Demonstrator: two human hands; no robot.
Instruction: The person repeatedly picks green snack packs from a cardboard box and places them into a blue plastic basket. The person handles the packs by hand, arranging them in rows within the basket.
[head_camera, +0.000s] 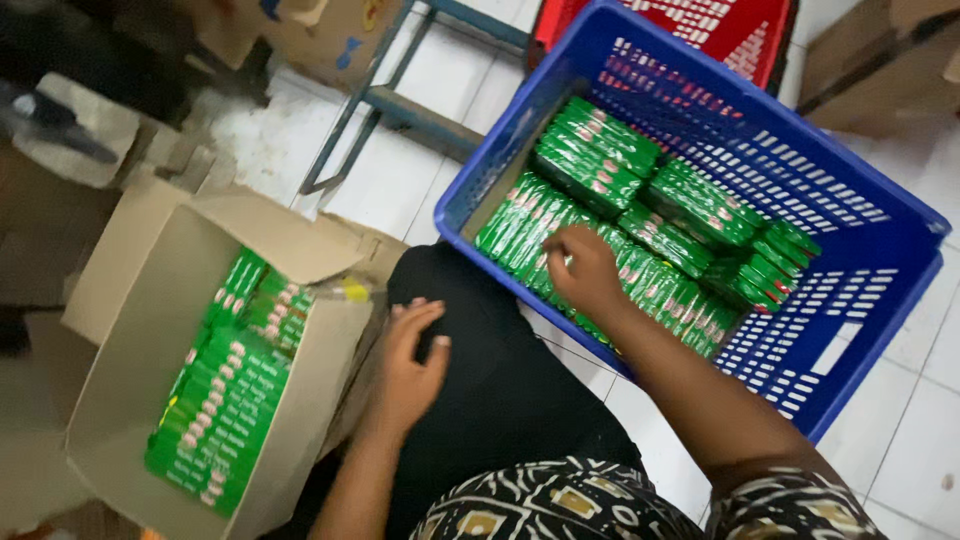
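Two containers within reach: blue plastic crate (880, 250) on the tiled floor (900, 440) to the right, open cardboard box (120, 400) to the left, flaps folded out for access. Right hand (585, 268) down in the crate, fingers curled onto the green packets (600, 160) standing on edge in tight rows; firm grasp or not, cannot tell. Left hand (410, 365) empty, fingers loosely spread, resting on the dark-clad knee beside the box, where more green packets (220, 410) lie stacked flat.
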